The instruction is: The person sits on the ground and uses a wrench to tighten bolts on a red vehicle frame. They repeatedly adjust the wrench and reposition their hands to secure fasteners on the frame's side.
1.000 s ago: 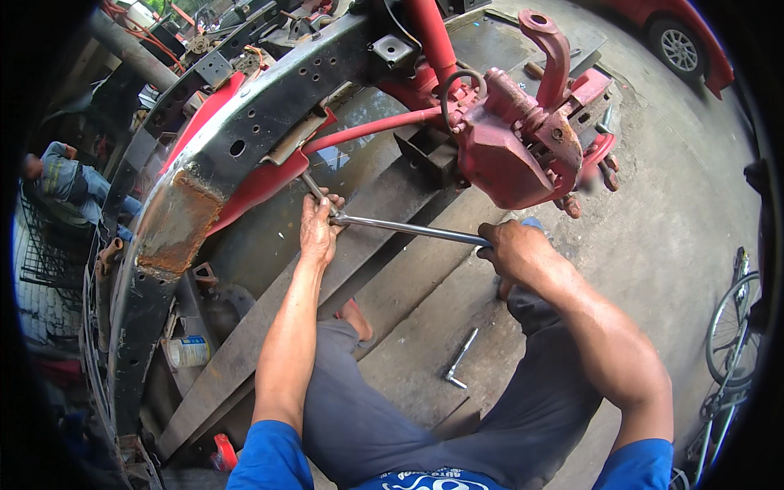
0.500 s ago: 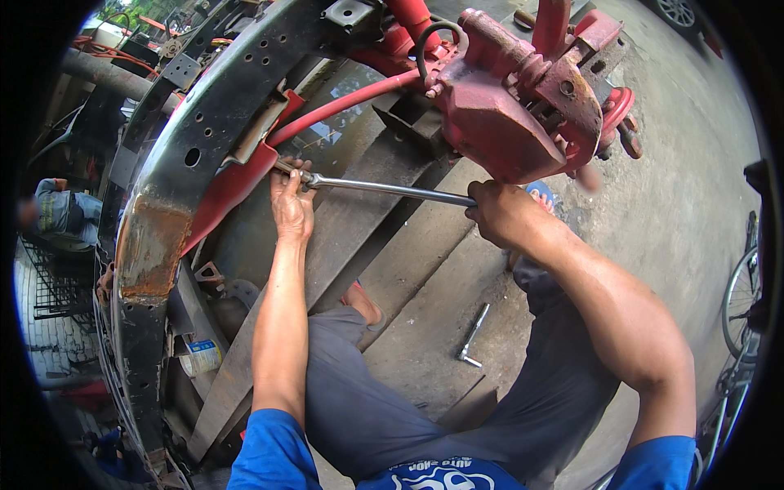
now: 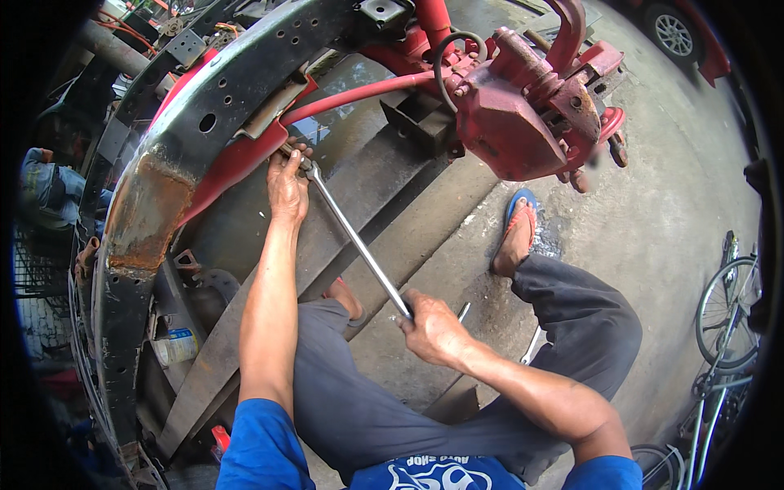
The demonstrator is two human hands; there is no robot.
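A long shiny wrench [image 3: 355, 238] runs from a bolt on the black and red truck frame rail [image 3: 196, 122] down toward me. My left hand [image 3: 287, 184] grips its head end against the red part of the frame. The lower handle end sits in my right hand [image 3: 431, 328], fist closed around it. Behind the wrench rises a red axle housing [image 3: 510, 122] with a red rod [image 3: 359, 94] running to the frame. I sit on the concrete with grey trousers, one foot in a blue and red sandal [image 3: 517, 233].
A second wrench [image 3: 532, 347] lies on the concrete by my right knee. A small can [image 3: 175, 347] stands under the rusty frame. A bicycle wheel [image 3: 727, 314] is at the right edge, a red car [image 3: 682, 33] at top right. A person [image 3: 45, 188] crouches far left.
The wrench handle has swung from nearly level down toward me, and my right hand came down with it. My left hand stayed at the bolt. The view shifted closer to the frame.
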